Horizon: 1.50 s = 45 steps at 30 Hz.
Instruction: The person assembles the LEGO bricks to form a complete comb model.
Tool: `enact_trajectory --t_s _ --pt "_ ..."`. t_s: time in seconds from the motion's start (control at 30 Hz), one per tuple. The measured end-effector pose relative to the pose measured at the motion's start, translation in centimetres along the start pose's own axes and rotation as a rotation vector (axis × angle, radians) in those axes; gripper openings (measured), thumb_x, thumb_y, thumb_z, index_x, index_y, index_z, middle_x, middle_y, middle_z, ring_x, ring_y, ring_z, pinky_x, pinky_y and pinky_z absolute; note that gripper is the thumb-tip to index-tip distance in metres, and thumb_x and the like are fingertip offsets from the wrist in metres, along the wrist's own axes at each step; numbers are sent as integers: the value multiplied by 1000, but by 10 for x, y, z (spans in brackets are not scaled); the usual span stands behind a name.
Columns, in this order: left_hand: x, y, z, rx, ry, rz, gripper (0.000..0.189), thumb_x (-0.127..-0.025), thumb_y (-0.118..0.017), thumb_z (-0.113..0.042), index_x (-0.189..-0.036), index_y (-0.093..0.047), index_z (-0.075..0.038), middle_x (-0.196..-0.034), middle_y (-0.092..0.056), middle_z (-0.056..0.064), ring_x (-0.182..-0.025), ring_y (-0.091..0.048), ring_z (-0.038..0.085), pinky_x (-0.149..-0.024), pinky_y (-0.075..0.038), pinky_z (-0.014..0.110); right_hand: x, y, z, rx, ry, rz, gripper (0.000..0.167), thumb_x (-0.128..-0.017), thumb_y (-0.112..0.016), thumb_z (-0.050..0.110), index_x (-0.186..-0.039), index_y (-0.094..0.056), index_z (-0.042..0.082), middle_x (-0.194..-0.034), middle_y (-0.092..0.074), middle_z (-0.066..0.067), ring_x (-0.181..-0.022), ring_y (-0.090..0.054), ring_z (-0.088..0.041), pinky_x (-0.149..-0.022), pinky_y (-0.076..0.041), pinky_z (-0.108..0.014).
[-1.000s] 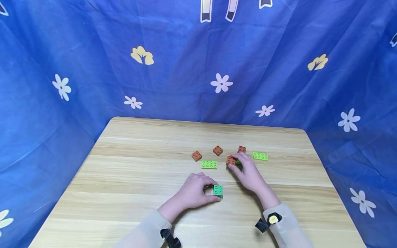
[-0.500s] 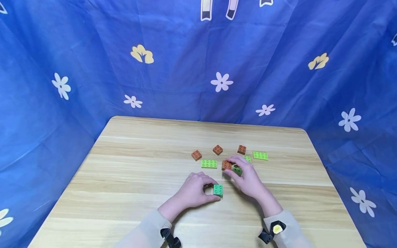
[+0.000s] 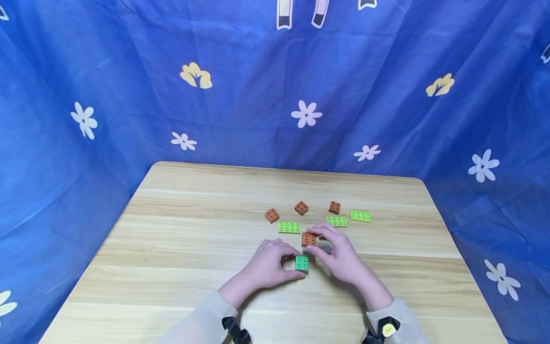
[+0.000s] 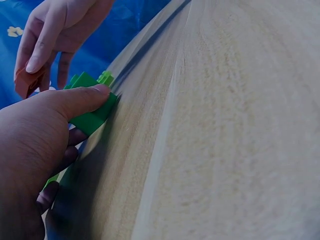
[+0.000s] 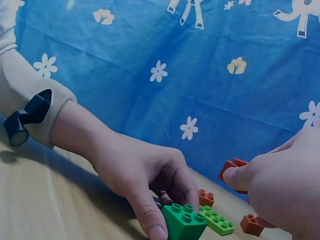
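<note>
My left hand (image 3: 268, 267) pinches a green toy building brick (image 3: 302, 263) with four-stud top between thumb and fingers, low at the table. In the right wrist view that green brick (image 5: 185, 220) has its studs up. My right hand (image 3: 343, 255) holds a reddish-brown brick (image 3: 308, 239) by thumb and fingertips, just beyond the green one and apart from it. The left wrist view has the reddish-brown brick (image 4: 27, 82) raised over the table. A sliver of another green piece (image 3: 325, 238) peeks out under my right hand, mostly hidden.
Behind my hands lie three reddish-brown bricks (image 3: 272, 215), (image 3: 301, 208), (image 3: 334, 207) and three flat lime bricks (image 3: 290, 227), (image 3: 336, 221), (image 3: 360, 216). All rest on the wooden table (image 3: 172, 239). A blue patterned cloth (image 3: 258, 95) hangs around its far sides.
My right hand has brought the reddish-brown brick left and nearer to me, towards the green brick. This uncovers a lime brick behind it. The left hand has stayed in place.
</note>
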<state>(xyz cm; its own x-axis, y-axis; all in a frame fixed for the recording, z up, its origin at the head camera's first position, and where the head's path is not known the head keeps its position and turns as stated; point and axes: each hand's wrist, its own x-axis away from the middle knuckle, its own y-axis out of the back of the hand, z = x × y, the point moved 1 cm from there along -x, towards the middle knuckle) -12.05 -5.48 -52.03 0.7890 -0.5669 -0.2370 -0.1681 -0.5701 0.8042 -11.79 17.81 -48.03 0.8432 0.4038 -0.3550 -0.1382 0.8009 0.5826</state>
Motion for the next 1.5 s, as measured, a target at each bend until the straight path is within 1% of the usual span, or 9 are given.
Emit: enact_trajectory --t_s 0.17,0.33,0.5,0.63,0.77,0.87,1.03,1.27,1.5 --pt "0 0 1 -7 2 2 41 -77 -92 -54 -106 -81 -28 -96 -73 -20 -86 -60 1 -82 -43 32 3 -2 3 -29 -3 26 41 -96 -81 18 -135 -69 14 -129 -66 11 -123 -62 -16 -109 -49 -44" --pt "0 0 1 -20 -1 7 42 -77 -91 -55 -107 -81 -27 -97 -74 -17 -88 -60 1 -83 -44 33 6 -8 5 -64 25 66 40 -96 -79 15 -134 -68 12 -130 -66 9 -120 -64 -16 -107 -51 -43" --pt "0 0 1 -29 -12 13 39 -78 -91 -55 -102 -79 -28 -95 -73 -18 -87 -59 1 -81 -44 32 10 -12 5 -97 14 97 40 -95 -80 15 -134 -69 11 -130 -66 10 -121 -63 -16 -108 -50 -42" --pt "0 0 1 -23 -12 10 37 -77 -92 -54 -100 -79 -28 -93 -72 -20 -84 -58 1 -80 -43 32 14 -16 3 -119 11 114 40 -95 -81 17 -133 -69 10 -129 -66 10 -119 -64 -16 -106 -51 -43" --pt "1 0 0 -17 -11 8 37 -77 -92 -54 -100 -79 -29 -93 -72 -21 -85 -58 0 -80 -43 32 17 -19 1 -119 13 120 40 -94 -82 16 -132 -69 9 -127 -67 10 -117 -65 -15 -105 -52 -43" --pt "0 0 0 -20 -11 7 37 -77 -92 -55 -101 -79 -30 -93 -71 -22 -85 -58 0 -81 -43 32 18 -20 1 -104 4 123 41 -93 -83 18 -132 -70 12 -127 -67 11 -117 -65 -15 -105 -52 -42" --pt "-1 0 1 -20 -13 2 38 -77 -92 -55 -101 -79 -29 -94 -73 -20 -84 -58 1 -82 -44 32 20 -20 1 -96 -2 125 41 -92 -84 18 -130 -70 13 -125 -67 12 -116 -64 -14 -105 -51 -41" --pt "-1 0 2 -26 -16 3 40 -78 -91 -55 -106 -81 -28 -94 -74 -19 -84 -57 0 -83 -44 32 22 -21 1 -91 11 130 42 -91 -85 16 -129 -71 14 -123 -67 12 -115 -64 -14 -105 -51 -39" --pt "-1 -1 2 -34 -17 3 39 -78 -91 -55 -105 -81 -29 -95 -74 -19 -85 -57 0 -83 -44 32 24 -22 -2 -93 27 120 41 -91 -85 17 -129 -71 15 -122 -68 12 -113 -65 -14 -103 -52 -38"
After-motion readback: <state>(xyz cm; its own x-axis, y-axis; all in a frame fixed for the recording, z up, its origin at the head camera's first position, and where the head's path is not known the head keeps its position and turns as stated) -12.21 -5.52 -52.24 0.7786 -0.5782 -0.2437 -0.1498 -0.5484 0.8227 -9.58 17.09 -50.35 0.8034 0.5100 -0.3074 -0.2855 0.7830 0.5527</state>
